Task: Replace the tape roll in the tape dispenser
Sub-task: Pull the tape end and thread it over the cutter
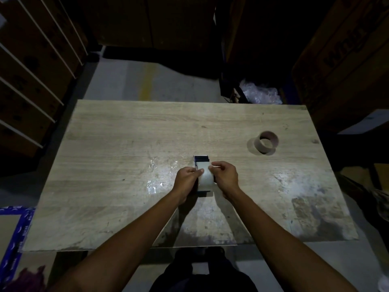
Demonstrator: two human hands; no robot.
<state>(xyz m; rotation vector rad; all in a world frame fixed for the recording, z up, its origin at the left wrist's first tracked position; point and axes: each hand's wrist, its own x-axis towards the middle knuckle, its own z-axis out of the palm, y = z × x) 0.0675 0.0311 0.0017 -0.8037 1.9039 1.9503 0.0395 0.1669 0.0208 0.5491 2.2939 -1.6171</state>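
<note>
While your left hand (186, 179) and right hand (224, 175) both pinch clear shiny tape roll (205, 179) on dark dispenser (201, 159), mid wooden table (126, 144), watch sticky end: pull crooked, tape wrinkles. Empty brown cardboard ring (267, 142) sits far right.

Both flanks of the dark tape dispenser with its pale glossy tape roll (204, 175) are covered by the left hand (186, 179) and right hand (225, 175); grip undeterminable. Dispenser's near end lies in shadow. Brown printed cardboard box (345, 53) is cut by the right edge, lettering unreadable.
</note>
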